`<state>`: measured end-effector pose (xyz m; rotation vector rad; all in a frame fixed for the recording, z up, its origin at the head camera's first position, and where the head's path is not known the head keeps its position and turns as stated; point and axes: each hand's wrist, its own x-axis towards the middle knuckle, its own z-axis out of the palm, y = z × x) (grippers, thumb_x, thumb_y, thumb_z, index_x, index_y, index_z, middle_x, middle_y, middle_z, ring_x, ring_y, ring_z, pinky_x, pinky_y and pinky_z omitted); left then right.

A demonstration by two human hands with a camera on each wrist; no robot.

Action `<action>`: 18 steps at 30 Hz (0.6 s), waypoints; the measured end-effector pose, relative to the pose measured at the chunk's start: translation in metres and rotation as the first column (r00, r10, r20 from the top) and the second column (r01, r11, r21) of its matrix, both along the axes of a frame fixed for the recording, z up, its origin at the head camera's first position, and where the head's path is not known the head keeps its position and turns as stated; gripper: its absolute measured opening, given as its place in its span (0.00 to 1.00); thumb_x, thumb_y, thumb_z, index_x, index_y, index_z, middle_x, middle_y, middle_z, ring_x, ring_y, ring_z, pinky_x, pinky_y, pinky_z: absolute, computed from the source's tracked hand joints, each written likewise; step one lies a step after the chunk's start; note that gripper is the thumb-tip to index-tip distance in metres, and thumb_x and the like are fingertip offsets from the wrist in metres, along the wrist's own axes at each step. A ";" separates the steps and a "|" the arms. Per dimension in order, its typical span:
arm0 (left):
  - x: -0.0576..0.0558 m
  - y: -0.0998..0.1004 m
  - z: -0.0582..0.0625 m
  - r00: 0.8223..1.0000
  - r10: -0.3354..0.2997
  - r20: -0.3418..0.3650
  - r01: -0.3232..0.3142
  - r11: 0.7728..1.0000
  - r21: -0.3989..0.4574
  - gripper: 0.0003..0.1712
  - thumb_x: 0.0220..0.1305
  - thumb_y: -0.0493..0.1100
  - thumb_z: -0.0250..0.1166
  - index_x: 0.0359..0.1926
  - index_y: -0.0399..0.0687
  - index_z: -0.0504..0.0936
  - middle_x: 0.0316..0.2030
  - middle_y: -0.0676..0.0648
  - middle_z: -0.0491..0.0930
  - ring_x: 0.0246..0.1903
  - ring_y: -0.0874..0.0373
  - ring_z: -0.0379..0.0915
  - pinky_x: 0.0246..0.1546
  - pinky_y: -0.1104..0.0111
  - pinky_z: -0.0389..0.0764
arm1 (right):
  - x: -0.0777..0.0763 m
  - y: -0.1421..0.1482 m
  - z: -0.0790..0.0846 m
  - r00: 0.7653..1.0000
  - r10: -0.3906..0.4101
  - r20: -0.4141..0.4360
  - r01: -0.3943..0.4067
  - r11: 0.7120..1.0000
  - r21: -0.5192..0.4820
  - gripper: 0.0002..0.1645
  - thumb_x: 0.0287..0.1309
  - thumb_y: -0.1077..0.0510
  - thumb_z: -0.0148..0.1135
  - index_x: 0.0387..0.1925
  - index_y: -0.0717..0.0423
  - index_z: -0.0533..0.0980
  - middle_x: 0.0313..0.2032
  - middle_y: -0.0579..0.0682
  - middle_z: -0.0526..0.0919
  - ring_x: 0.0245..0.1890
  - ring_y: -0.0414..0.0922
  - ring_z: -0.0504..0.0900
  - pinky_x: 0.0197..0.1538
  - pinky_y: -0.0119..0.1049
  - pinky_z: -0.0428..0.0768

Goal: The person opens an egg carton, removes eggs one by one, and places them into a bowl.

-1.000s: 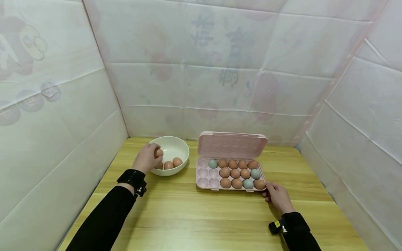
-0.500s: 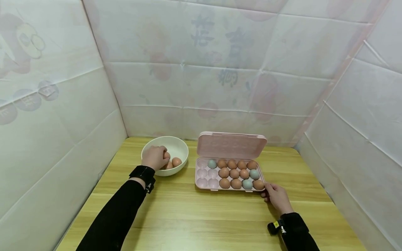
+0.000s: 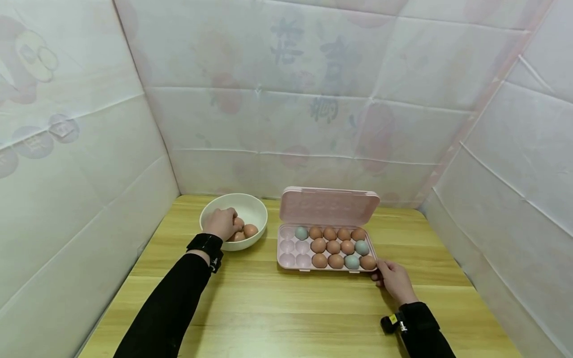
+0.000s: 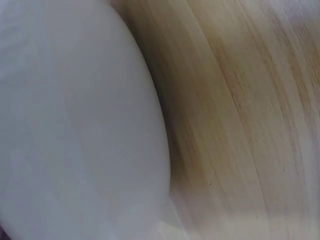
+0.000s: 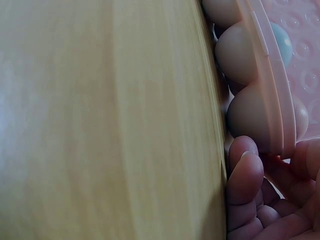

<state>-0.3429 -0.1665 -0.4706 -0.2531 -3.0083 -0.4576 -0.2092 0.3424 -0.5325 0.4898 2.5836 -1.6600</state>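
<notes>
My left hand (image 3: 220,223) reaches into a white bowl (image 3: 254,211), fingers curled round a brown egg (image 3: 239,223) above the bowl's near side. Other brown eggs (image 3: 250,230) lie beside it in the bowl. In the left wrist view only the outside of the bowl (image 4: 100,125) shows; the hand is out of sight there. My right hand (image 3: 396,281) pinches the near right corner of a pink egg carton (image 3: 287,260), thumb at the rim and fingers curled beneath, as the right wrist view shows. Brown and pale blue-green eggs fill most of the carton's cups.
The carton's lid (image 3: 330,206) stands open at the back. Empty cups lie along the carton's left side. Both bowl and carton rest on a wooden table (image 3: 277,313), with white sheet walls (image 3: 286,124) behind and at both sides.
My left hand has moved right and lower into the bowl with the egg at its fingers, and has barely shifted in the last half second. The right hand stays at the carton's corner.
</notes>
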 end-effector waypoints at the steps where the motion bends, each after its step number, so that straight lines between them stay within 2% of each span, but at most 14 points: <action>1: 0.000 0.000 0.000 1.000 0.002 -0.001 -0.002 1.000 -0.003 0.12 0.71 0.48 0.70 0.41 0.43 0.84 0.33 0.42 0.86 0.35 0.43 0.80 0.46 0.50 0.81 | 0.000 0.000 0.000 1.000 0.000 0.001 0.000 1.000 0.000 0.29 0.85 0.46 0.47 0.60 0.68 0.79 0.31 0.50 0.87 0.31 0.41 0.83 0.36 0.32 0.84; 4: -0.001 -0.001 -0.001 1.000 0.006 0.005 -0.006 1.000 0.002 0.12 0.71 0.48 0.69 0.39 0.43 0.84 0.31 0.42 0.86 0.33 0.44 0.79 0.43 0.51 0.80 | 0.000 0.000 0.001 1.000 -0.003 0.001 0.003 1.000 0.000 0.29 0.85 0.46 0.48 0.59 0.68 0.79 0.30 0.50 0.87 0.30 0.41 0.83 0.36 0.32 0.84; 9: 0.003 -0.001 0.000 1.000 0.000 0.012 -0.001 0.999 0.051 0.14 0.72 0.47 0.69 0.43 0.39 0.84 0.35 0.40 0.87 0.36 0.45 0.82 0.44 0.52 0.82 | 0.000 0.000 0.000 1.000 -0.007 -0.003 0.007 1.000 0.003 0.29 0.85 0.46 0.48 0.58 0.68 0.80 0.29 0.49 0.87 0.30 0.40 0.83 0.35 0.32 0.84; 18: 0.006 0.001 0.001 1.000 0.007 0.006 -0.008 0.997 0.077 0.14 0.73 0.47 0.69 0.39 0.39 0.83 0.35 0.39 0.87 0.36 0.45 0.81 0.45 0.53 0.83 | 0.000 0.000 0.001 1.000 0.001 0.001 -0.001 1.000 0.006 0.29 0.85 0.46 0.48 0.60 0.69 0.78 0.30 0.49 0.87 0.30 0.40 0.84 0.36 0.31 0.84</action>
